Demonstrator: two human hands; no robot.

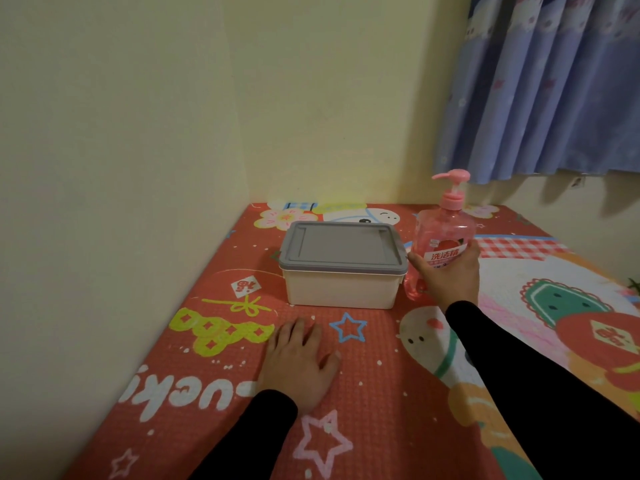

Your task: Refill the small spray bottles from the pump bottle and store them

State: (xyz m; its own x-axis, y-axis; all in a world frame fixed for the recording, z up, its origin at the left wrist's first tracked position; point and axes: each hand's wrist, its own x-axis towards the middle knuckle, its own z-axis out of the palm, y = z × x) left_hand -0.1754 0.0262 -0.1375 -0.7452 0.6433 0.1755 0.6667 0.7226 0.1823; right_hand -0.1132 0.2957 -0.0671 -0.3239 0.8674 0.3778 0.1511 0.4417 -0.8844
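Pink liquid fills most of the pump bottle (441, 244), which stands upright on the red patterned mat (381, 393), just right of the box (341, 268) and close to touching its corner. The right hand (450, 275) wraps around the bottle's lower body, thumb on the near-left side and fingers curled round the label side; whether the base sits on the mat or is just lifted I cannot tell. The left hand (298, 362) lies flat on the mat in front of the box, fingers spread and relaxed, holding nothing.

The box is cream with a grey lid (341, 245), and the lid is seated all round. No small spray bottles are in sight; they may well be inside the box, though nothing shows that.

As I judge it, this is the very start of the task: the supply bottle is being taken in hand or positioned, and no refilling has begun. The next move likely calls for the free left hand to go to the lid, work its edge or side latches loose and lift it off. The pump bottle should stay upright and clear of the lid's path, since it stands so close to the box. The pump nozzle (450, 175) points left, toward the box side.
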